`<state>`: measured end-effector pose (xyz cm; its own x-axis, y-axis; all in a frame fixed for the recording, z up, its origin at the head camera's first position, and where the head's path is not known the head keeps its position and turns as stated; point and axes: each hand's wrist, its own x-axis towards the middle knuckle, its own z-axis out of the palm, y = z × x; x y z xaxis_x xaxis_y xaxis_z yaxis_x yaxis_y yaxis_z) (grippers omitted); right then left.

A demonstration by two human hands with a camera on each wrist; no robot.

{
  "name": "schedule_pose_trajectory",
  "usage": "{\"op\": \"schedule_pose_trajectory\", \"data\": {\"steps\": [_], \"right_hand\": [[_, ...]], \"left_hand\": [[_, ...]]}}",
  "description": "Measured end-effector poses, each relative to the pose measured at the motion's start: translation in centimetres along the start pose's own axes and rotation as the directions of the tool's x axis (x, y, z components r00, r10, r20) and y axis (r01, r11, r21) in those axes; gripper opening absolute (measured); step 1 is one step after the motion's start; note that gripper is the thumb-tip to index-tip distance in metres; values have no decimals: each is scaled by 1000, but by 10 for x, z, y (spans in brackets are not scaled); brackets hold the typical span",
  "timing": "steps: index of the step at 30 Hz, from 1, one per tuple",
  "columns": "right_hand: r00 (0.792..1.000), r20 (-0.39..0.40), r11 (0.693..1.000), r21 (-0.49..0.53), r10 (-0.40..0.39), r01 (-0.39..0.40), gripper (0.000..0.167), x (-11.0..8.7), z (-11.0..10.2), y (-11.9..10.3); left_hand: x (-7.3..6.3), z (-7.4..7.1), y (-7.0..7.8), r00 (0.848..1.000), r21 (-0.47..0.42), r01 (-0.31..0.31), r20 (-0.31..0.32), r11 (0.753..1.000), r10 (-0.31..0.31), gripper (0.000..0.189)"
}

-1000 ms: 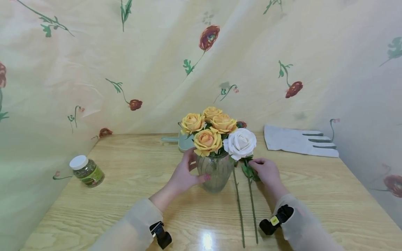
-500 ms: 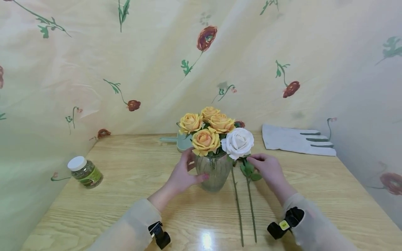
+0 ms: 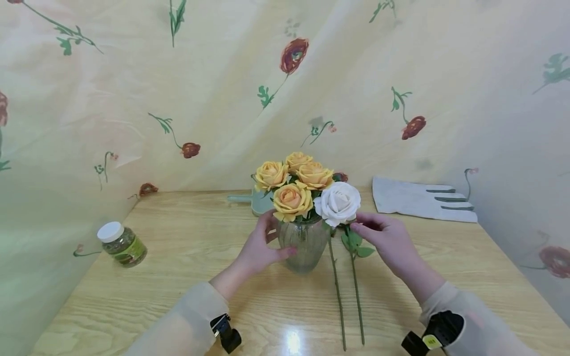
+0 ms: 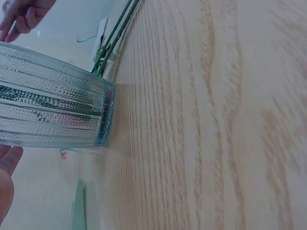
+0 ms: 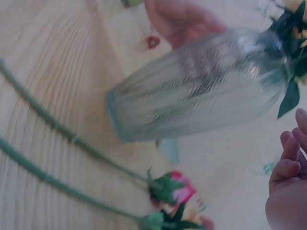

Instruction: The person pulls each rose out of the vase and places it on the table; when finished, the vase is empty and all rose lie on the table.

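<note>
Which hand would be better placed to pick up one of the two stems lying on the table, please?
Probably the right hand: it is beside the white rose, on the same side of the vase as the two stems. The left hand grips the vase and would have to let go.

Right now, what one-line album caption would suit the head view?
Left hand holding a glass vase of yellow roses on a wooden table, right hand beside the white rose.
</note>
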<state>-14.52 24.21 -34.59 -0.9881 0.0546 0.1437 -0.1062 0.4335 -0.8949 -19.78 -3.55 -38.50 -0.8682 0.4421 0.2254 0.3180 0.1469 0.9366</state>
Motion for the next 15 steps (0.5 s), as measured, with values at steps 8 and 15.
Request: {"op": "schedule_pose_trajectory", "data": {"steps": [8, 15], "right_hand": [[996, -22, 996, 36, -84, 84, 33, -10, 5, -30], [991, -9, 970, 203, -137, 136, 22, -8, 12, -45]], "left_hand": [[-2, 0, -1, 1000, -4, 13, -7, 1000, -13, 92], [-1, 0, -2, 1000, -1, -15, -3, 1000, 15, 90]]}}
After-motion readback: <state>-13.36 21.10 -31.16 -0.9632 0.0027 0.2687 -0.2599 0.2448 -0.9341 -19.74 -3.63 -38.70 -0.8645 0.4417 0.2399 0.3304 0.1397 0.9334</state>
